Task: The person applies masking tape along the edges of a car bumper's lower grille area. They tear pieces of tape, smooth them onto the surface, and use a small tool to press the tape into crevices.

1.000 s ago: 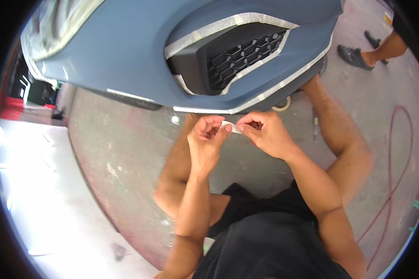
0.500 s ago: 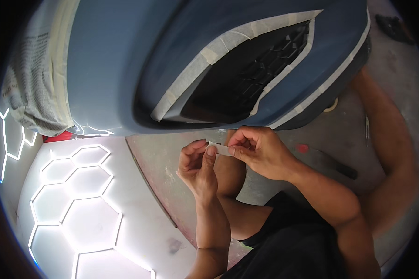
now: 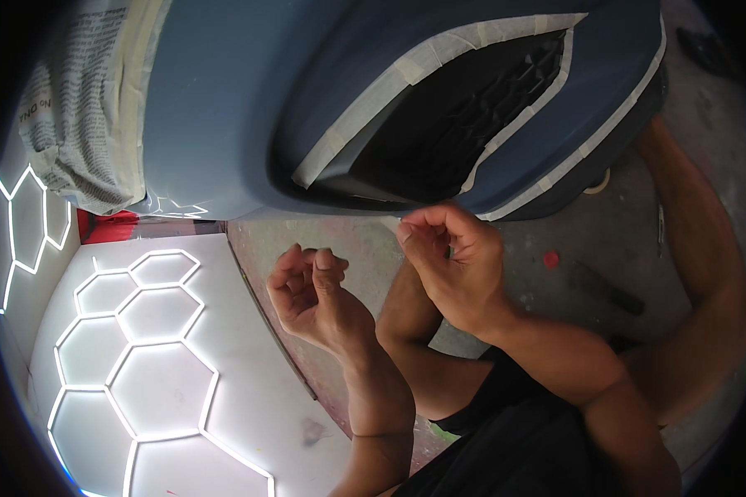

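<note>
Masking tape (image 3: 391, 224) stays in the right hand (image 3: 460, 273), pinched at the fingertips near the lower edge of the blue-grey bumper (image 3: 207, 108), the left hand (image 3: 322, 300) having let go, fingers loosely curled, leaving one hand holding.

From my remote seat, I see my left hand (image 3: 319, 298) at 8 o'clock, fingers (image 3: 285, 286) loosely curled behind the upright thumb (image 3: 326, 280), left forearm (image 3: 380, 406) toward 6. My right hand (image 3: 458, 269), at 3, pinches toward 11; right forearm (image 3: 564, 356) toward 5.
</note>
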The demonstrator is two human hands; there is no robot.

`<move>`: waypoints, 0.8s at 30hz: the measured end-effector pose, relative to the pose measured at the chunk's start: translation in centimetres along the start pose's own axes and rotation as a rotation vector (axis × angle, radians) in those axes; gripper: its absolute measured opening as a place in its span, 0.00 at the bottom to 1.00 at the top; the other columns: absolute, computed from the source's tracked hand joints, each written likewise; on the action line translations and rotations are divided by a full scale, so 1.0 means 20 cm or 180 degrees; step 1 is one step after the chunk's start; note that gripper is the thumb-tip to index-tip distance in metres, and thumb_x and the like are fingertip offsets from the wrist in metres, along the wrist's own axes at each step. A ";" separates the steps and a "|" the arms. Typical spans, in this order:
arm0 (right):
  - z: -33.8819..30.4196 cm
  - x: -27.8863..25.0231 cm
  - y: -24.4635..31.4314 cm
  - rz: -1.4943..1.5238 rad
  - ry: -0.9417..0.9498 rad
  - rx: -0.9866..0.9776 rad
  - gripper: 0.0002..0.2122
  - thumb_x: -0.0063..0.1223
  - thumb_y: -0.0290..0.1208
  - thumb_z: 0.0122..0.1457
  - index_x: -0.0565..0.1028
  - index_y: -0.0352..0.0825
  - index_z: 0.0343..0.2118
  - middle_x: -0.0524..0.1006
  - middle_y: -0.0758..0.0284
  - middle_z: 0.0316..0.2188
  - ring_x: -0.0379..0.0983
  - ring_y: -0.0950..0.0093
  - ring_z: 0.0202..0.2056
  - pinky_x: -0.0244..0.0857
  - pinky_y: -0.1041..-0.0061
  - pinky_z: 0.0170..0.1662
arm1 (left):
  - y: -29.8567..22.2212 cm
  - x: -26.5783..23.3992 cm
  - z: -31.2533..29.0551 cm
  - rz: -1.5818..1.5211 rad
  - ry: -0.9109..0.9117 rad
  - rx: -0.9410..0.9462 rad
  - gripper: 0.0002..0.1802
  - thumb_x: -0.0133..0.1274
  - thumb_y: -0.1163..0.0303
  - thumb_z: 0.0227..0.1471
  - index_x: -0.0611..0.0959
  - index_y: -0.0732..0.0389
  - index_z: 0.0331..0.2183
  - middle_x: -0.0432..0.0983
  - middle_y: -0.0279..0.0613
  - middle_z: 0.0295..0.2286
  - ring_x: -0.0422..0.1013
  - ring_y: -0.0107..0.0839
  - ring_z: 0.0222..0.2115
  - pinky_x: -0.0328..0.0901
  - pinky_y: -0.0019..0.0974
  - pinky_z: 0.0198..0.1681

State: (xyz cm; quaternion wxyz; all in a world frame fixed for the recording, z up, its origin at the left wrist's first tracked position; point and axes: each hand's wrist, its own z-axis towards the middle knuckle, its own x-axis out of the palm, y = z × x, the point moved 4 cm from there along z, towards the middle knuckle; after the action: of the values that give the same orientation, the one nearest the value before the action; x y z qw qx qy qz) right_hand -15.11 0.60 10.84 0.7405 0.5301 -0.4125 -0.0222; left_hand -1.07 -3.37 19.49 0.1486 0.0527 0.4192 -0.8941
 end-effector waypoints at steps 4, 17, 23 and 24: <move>0.00 0.07 -0.05 0.0218 -0.0617 -0.0222 0.03 0.67 0.23 0.60 0.83 0.34 0.35 0.83 0.71 0.27 0.76 0.84 0.28 0.64 0.82 0.30 | -0.10 -0.01 -0.09 0.0617 0.0312 0.0013 0.08 0.67 0.74 0.58 0.86 0.67 0.38 0.79 0.37 0.27 0.71 0.22 0.25 0.64 0.24 0.29; 0.04 0.23 -0.03 -0.0534 -0.0761 -0.1340 0.08 0.67 0.18 0.58 0.84 0.33 0.40 0.84 0.63 0.33 0.83 0.71 0.29 0.74 0.76 0.30 | -0.20 0.12 0.06 0.1881 0.0682 0.0538 0.11 0.65 0.73 0.60 0.90 0.68 0.43 0.73 0.34 0.23 0.64 0.18 0.21 0.57 0.26 0.24; 0.06 0.22 -0.01 -0.0771 -0.0622 -0.1597 0.09 0.66 0.18 0.58 0.84 0.33 0.41 0.82 0.64 0.33 0.83 0.69 0.29 0.75 0.73 0.28 | -0.18 0.12 0.10 0.2254 0.0535 0.1063 0.11 0.70 0.77 0.53 0.91 0.66 0.40 0.71 0.31 0.19 0.64 0.20 0.19 0.58 0.28 0.23; 0.06 0.22 -0.01 -0.0831 -0.0603 -0.1606 0.09 0.66 0.18 0.58 0.84 0.33 0.41 0.82 0.65 0.33 0.83 0.69 0.28 0.75 0.73 0.27 | -0.18 0.12 0.11 0.2264 0.0470 0.1120 0.12 0.70 0.78 0.51 0.91 0.65 0.40 0.71 0.31 0.18 0.64 0.20 0.18 0.58 0.28 0.23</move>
State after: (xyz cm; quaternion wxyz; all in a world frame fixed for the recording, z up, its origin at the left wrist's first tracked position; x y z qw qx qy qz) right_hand -12.88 -2.49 13.37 0.7979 0.3736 -0.3896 -0.2684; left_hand -4.35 -3.38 23.06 0.4070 0.2833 0.2249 -0.8388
